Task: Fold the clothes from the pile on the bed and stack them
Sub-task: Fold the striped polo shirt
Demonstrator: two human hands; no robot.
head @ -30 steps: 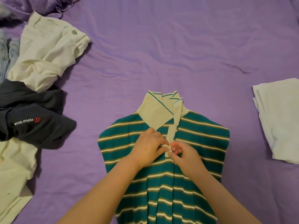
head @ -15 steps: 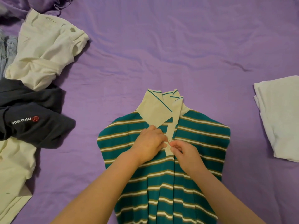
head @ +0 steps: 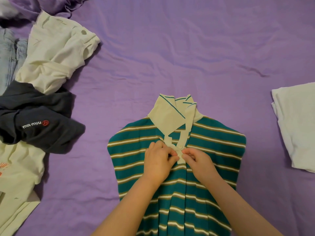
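At the placket (head: 180,150): left hand (head: 159,161) and right hand (head: 198,161) pinch it, barely shifted since 1 s ago. Polo shirt (head: 213,147) still being buttoned; folding not begun.

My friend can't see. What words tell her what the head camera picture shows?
Both hands, left hand and right hand, pinch the cream button placket of a green striped polo shirt lying flat on a purple bed. Unfolded clothes lie left; a folded white garment lies right.

Polo shirt (head: 213,150) mid-bed, clothes pile (head: 42,82) left, folded garment (head: 296,126) right
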